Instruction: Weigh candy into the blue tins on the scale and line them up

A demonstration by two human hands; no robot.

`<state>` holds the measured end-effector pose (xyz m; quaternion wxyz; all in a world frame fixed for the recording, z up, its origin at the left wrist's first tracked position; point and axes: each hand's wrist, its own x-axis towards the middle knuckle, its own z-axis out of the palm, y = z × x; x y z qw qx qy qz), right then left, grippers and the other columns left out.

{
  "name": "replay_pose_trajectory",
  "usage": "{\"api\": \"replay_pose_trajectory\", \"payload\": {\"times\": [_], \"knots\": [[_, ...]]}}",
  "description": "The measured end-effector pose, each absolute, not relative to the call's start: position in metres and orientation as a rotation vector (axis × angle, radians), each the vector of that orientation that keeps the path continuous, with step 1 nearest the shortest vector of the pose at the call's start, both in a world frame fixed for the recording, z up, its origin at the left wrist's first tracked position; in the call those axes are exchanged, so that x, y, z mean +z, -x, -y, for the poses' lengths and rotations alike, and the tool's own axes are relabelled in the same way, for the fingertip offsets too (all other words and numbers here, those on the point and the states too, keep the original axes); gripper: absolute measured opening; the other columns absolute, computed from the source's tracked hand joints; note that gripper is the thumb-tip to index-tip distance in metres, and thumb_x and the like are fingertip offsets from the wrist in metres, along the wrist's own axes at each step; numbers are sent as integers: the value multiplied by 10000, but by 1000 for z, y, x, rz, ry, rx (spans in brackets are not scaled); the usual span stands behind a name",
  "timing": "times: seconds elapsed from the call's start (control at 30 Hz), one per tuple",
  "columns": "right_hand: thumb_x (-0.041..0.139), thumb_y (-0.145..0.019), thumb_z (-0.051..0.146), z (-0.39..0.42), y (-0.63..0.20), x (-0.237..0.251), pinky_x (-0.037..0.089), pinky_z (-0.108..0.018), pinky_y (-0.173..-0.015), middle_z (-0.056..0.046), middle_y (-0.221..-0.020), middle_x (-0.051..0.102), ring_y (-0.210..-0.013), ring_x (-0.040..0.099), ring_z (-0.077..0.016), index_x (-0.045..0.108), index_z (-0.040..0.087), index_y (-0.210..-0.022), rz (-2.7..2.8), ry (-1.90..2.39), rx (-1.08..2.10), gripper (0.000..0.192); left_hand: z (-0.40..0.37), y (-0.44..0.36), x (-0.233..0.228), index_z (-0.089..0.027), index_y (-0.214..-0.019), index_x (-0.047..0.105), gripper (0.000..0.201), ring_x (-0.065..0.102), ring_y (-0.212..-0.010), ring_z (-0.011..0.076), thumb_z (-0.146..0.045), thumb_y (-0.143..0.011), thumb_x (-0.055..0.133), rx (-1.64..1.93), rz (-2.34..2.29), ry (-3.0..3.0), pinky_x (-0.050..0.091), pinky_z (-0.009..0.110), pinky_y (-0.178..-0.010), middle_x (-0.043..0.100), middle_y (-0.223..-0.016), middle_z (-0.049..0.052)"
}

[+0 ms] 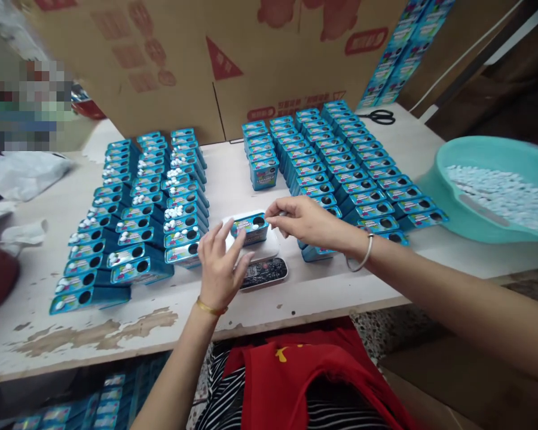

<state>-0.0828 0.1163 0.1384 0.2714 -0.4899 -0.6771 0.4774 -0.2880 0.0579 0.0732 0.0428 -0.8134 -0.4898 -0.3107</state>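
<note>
A small blue tin [250, 229] with a round dark opening stands on a white digital scale [269, 246], and a white mint shows at the opening. My left hand [222, 260] is at the tin's left and near side, fingers spread and apart. From the right, my right hand [298, 220] reaches the tin's right end with thumb and fingertips pinched together; what they hold is too small to make out. The scale's black display panel [264, 273] faces me, partly behind my left fingers.
Rows of blue tins [137, 212] stand at left, many with white mints on top. More tins [336, 158] fill the right side. A turquoise basin [443, 197] of white mints sits far right. Black scissors [381, 116] lie near the large cardboard box [170, 65] at the back.
</note>
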Motion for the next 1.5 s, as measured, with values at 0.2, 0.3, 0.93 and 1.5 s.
{"api": "replay_pose_trajectory", "payload": {"times": [0.2, 0.3, 0.93, 1.5], "knots": [[509, -838, 168, -132, 101, 140, 376, -228, -586, -24, -684, 629, -618, 523, -102, 653, 126, -779, 2031, 1251, 1090, 161, -73, 268, 75, -244, -1249, 523, 397, 363, -1320, 286, -352, -867, 537, -933, 1515, 2462, 250, 510, -1068, 455, -1391, 115], [470, -860, 153, -136, 105, 140, 387, -233, -629, -38, -733, 639, -675, 533, -112, 659, 125, -800, 2075, 1228, 1047, 200, -71, 272, 76, -231, -1226, 530, 384, 400, -1291, 278, -332, -857, 556, -1050, 1575, 2410, 299, 496, -1046, 485, -1345, 121], [587, -818, 116, -98, 46, 145, 560, -247, -664, -64, -834, 677, -760, 678, -139, 522, 167, -1008, 1110, 1354, 1834, 207, -13, 329, 65, -203, -1107, 597, 295, 566, -1030, 191, -136, -820, 583, -1372, 1761, 2207, 459, 392, -923, 593, -1076, 85], [532, -836, 216, -62, 81, 129, 427, -220, -569, 16, -741, 569, -583, 520, -72, 580, 162, -884, 1536, 1146, 1493, 87, -71, 292, 98, -210, -1246, 492, 416, 531, -1059, 215, -292, -846, 573, -1179, 1511, 2510, 460, 409, -920, 554, -1131, 100]]}}
